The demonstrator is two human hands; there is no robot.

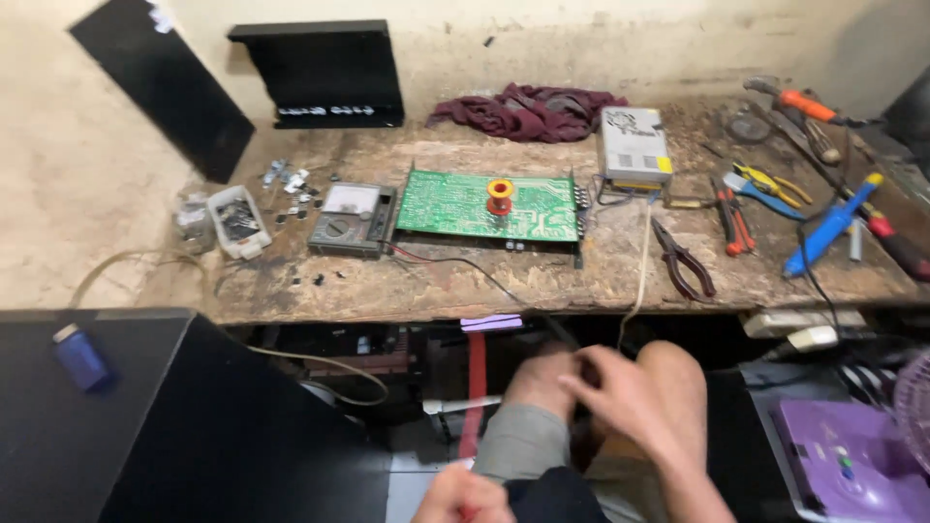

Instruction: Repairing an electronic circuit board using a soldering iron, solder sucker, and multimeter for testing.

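Being handled below table (542,281) edge: black cable (504,289) | right hand (630,392) fingers curled at cable end, grip unclear | left hand (463,496) closed on red tool (476,387) | green circuit board (489,205) lying on table.

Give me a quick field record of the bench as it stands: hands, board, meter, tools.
Left hand: low in the frame, closed on a thin red strip; grip blurred.
Right hand: over the knee, fingers at a dark cable end.
Green circuit board: flat on the worn wooden bench, small red-and-yellow solder spool on it.
Grey analogue multimeter: left of the board.
Dark pliers: right of the board.
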